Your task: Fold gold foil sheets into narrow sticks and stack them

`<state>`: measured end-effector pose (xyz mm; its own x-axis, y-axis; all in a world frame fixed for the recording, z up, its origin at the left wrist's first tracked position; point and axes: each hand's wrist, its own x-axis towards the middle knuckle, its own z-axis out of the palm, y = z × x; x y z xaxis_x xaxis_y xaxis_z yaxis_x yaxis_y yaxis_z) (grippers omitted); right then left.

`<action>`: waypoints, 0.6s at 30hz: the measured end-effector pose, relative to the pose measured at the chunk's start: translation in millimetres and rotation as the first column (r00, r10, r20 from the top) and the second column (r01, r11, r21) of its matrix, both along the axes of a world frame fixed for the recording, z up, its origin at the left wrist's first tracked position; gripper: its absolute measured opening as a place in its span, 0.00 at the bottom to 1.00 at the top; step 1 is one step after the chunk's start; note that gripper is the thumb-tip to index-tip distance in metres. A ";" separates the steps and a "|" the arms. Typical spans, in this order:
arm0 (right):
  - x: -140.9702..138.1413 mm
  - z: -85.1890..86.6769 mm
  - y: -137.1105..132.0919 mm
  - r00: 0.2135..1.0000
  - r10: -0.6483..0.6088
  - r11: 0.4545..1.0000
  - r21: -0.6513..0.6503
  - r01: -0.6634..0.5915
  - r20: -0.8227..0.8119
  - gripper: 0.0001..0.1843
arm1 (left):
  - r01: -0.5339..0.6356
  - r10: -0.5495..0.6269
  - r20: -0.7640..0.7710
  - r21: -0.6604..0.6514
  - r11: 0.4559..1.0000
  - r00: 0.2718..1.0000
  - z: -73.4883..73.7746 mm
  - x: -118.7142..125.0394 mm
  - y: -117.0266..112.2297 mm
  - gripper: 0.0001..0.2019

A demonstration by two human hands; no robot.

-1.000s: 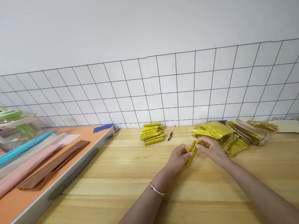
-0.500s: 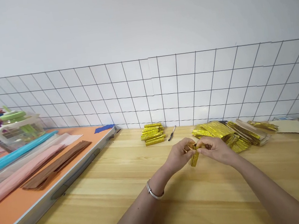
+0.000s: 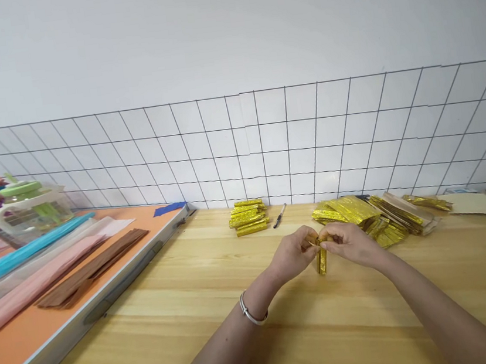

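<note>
Between my two hands is a strip of gold foil (image 3: 322, 262), its lower end hanging down just above the wooden table. My left hand (image 3: 293, 252), with a silver bangle on the wrist, pinches the strip's upper end from the left. From the right, the fingertips of my right hand (image 3: 350, 244) pinch the same end, nearly touching the left fingers. The fingers hide the upper part of the foil. Behind the hands, to the left, lies a small stack of folded gold foil strips (image 3: 248, 217). A heap of flat gold foil pieces (image 3: 353, 213) lies behind the right hand.
A pen (image 3: 280, 216) lies beside the stack. On the left, an orange-topped board (image 3: 117, 274) with a raised edge carries brown crepe paper (image 3: 94, 268), pink and blue paper, and a green-lidded jug (image 3: 29, 211). A beige card (image 3: 474, 206) is at right, by the tiled wall.
The hanging end of the gold foil strip has swung slightly right and now points more nearly straight down. Both hands keep their pinch in almost the same place.
</note>
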<state>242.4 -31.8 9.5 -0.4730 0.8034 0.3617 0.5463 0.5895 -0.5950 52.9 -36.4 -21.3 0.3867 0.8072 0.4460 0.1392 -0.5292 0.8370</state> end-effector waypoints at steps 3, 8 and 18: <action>-0.6 -3.1 0.8 1.000 -0.002 1.000 -0.008 0.002 -0.002 0.06 | -0.022 0.022 -0.006 0.000 1.000 1.000 -3.1 -0.1 1.6 0.04; -1.2 -4.1 0.5 1.000 0.008 1.000 -0.025 -0.009 -0.011 0.06 | -0.032 0.032 -0.019 0.003 0.999 0.999 -4.1 -0.7 3.4 0.04; -2.7 0.4 -1.5 0.997 0.027 0.998 0.051 -0.031 0.069 0.07 | -0.016 0.018 0.035 -0.033 0.999 0.999 -4.9 -1.6 5.2 0.05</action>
<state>239.6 -33.3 9.9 -0.5207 0.7700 0.3689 0.5669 0.6349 -0.5249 51.3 -31.2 -26.3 0.3574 0.8277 0.4327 0.1183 -0.4996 0.8581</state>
